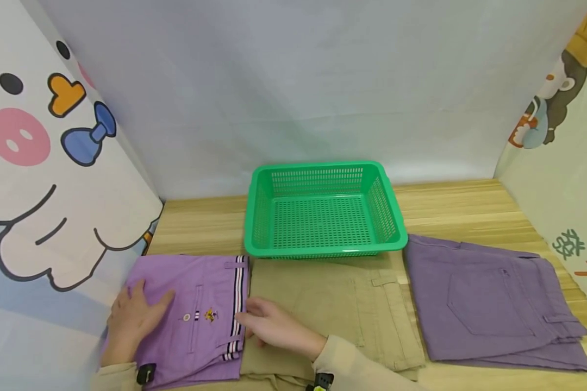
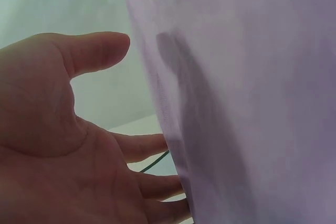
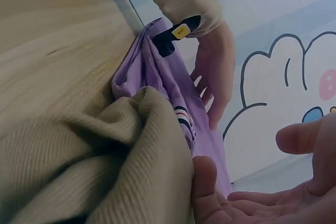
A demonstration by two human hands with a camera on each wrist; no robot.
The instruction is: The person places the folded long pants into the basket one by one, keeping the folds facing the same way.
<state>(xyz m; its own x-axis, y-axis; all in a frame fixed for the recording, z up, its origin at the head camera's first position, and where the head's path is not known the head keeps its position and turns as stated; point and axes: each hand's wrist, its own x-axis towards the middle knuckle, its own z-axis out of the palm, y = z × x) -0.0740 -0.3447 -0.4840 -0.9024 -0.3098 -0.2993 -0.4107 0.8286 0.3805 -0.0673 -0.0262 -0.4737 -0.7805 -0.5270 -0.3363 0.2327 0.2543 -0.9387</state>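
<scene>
Light purple folded pants (image 1: 210,290) lie at the left, with a striped waistband, a button and a small embroidered figure. Spread over their left part is my left hand (image 1: 134,317), thumb apart from the fingers. In the left wrist view the fingertips meet the edge of the purple cloth (image 2: 273,77), their ends partly hidden. My right hand (image 1: 279,326) is at the waistband side, over the seam with the khaki folded pants (image 1: 323,293). Its fingers are loosely bent and hold nothing that shows. The right wrist view shows khaki cloth (image 3: 157,156) close beside that hand.
A green plastic basket (image 1: 325,252) stands behind the khaki pants, with nothing in it. Darker purple folded pants (image 1: 484,304) lie at the right. Printed cloth walls (image 1: 19,206) bound the wooden table (image 1: 460,206) left and right, and a pale one closes the back.
</scene>
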